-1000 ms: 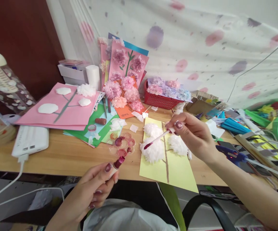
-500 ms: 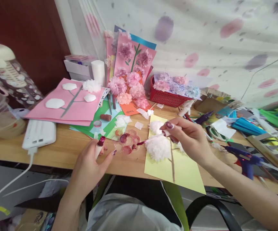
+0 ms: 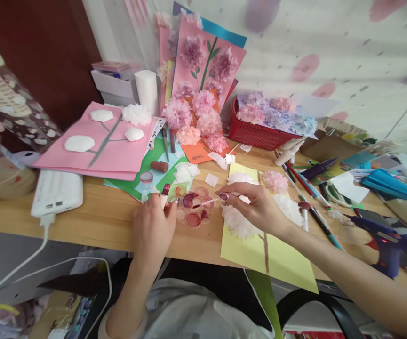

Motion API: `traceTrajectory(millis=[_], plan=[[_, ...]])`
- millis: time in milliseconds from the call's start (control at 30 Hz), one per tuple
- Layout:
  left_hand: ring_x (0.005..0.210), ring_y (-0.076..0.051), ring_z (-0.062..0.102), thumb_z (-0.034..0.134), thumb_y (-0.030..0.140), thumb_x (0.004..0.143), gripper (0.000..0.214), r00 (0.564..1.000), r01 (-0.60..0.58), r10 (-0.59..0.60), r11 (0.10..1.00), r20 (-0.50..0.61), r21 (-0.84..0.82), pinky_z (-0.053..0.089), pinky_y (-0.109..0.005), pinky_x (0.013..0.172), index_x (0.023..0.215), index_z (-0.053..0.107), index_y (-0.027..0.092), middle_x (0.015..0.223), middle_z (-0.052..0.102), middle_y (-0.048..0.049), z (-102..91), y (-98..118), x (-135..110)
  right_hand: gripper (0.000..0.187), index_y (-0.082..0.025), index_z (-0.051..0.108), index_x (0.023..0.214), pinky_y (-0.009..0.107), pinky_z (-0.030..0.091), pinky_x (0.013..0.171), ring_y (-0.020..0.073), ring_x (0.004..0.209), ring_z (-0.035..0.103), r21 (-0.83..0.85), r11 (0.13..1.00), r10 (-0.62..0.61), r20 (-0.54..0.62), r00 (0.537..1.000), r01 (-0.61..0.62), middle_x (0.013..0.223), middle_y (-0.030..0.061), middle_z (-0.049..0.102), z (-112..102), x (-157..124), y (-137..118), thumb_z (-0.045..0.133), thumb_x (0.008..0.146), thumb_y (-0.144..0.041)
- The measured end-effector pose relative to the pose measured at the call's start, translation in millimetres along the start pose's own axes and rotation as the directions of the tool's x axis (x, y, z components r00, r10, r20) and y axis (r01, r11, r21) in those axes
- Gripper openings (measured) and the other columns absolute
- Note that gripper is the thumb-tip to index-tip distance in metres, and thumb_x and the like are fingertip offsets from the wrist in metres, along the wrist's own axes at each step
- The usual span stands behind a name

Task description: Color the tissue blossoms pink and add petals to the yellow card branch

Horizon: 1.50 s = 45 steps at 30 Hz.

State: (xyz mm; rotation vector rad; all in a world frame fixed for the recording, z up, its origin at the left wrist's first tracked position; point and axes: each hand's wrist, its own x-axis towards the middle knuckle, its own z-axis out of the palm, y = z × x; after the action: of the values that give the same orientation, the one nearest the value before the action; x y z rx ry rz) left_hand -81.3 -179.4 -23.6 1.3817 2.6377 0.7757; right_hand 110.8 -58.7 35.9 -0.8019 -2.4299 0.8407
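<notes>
My left hand (image 3: 153, 227) is closed round a small tube with a dark red tip (image 3: 164, 192) and rests on the table beside a clear flower-shaped paint palette (image 3: 192, 209). My right hand (image 3: 256, 207) pinches a thin white brush (image 3: 206, 202), whose tip reaches into the palette's red wells. Under my right hand lies a yellow card (image 3: 277, 256) with a brown stem and white tissue flowers (image 3: 236, 223); one flower (image 3: 275, 181) at its top is pink.
A pink card with white flowers (image 3: 97, 146), a white power bank (image 3: 57, 193) with cable, a red basket of tissue flowers (image 3: 259, 134), finished flower cards (image 3: 203, 84), pens (image 3: 305, 186) and a blue glue gun (image 3: 387, 238) crowd the wooden table (image 3: 93, 226).
My left hand came down from above my lap to the table by the palette. My right hand moved the brush off the white flower into the palette. The camera tilted down and left.
</notes>
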Motion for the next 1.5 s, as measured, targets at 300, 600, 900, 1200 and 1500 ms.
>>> traceTrajectory(millis=[300, 600, 900, 1200, 1500], plan=[[0.067, -0.024, 0.063, 0.05, 0.033, 0.086, 0.013, 0.997, 0.064, -0.057, 0.988, 0.057, -0.138, 0.038, -0.03, 0.06, 0.077, 0.05, 0.023, 0.068, 0.064, -0.0035, -7.0, -2.6, 0.9, 0.022, -0.019, 0.076, 0.095, 0.029, 0.054, 0.069, 0.0192, 0.08, 0.071, 0.06, 0.998, 0.032, 0.028, 0.999, -0.033, 0.091, 0.0065, 0.078, 12.2, -1.6, -10.0, 0.059, 0.09, -0.033], [0.067, -0.024, 0.063, 0.05, 0.03, 0.084, 0.014, 0.999, 0.008, -0.004, 0.994, 0.037, -0.112, 0.039, -0.031, 0.064, 0.073, 0.053, 0.022, 0.068, 0.066, -0.0047, -3.9, -4.2, -1.1, 0.023, -0.019, 0.076, 0.098, 0.025, 0.05, 0.06, 0.0159, 0.068, 0.068, -0.035, 0.998, -0.053, 0.078, 0.996, 0.056, 0.083, 0.0065, 0.077, 33.3, -15.9, -9.3, 0.057, 0.093, -0.03], [0.072, -0.025, 0.065, 0.05, 0.029, 0.086, 0.013, 0.998, 0.01, -0.005, 0.997, 0.068, -0.073, 0.041, -0.032, 0.068, 0.076, 0.053, 0.021, 0.07, 0.066, -0.0058, -4.6, -3.7, -0.5, 0.026, -0.015, 0.072, 0.102, 0.03, 0.049, 0.066, 0.0179, 0.072, 0.061, -0.289, 0.895, -0.329, 0.09, 0.94, 0.34, 0.076, 0.0081, 0.07, 35.5, -14.6, -9.3, 0.049, 0.098, -0.026], [0.073, -0.025, 0.065, 0.049, 0.029, 0.086, 0.013, 0.998, -0.005, 0.012, 0.995, 0.062, -0.102, 0.042, -0.033, 0.071, 0.077, 0.055, 0.021, 0.072, 0.068, -0.0054, -4.2, -4.3, -1.0, 0.032, -0.01, 0.068, 0.107, 0.039, 0.053, 0.091, 0.0186, 0.076, 0.059, -0.461, 0.584, -0.59, 0.325, 0.739, 0.668, 0.077, 0.0078, 0.066, 23.7, -16.1, -28.4, 0.036, 0.099, -0.011], [0.066, -0.023, 0.061, 0.052, 0.032, 0.089, 0.02, 0.992, -0.113, 0.105, 0.986, -0.063, -0.124, 0.035, -0.03, 0.061, 0.072, 0.047, 0.022, 0.065, 0.062, -0.0032, 0.0, -11.7, -3.7, 0.021, -0.019, 0.066, 0.11, 0.028, 0.053, 0.063, 0.0164, 0.074, 0.064, -0.283, 0.886, -0.406, -0.09, 0.909, 0.368, 0.083, 0.0058, 0.067, 11.7, -20.1, -24.6, 0.051, 0.095, -0.015]])
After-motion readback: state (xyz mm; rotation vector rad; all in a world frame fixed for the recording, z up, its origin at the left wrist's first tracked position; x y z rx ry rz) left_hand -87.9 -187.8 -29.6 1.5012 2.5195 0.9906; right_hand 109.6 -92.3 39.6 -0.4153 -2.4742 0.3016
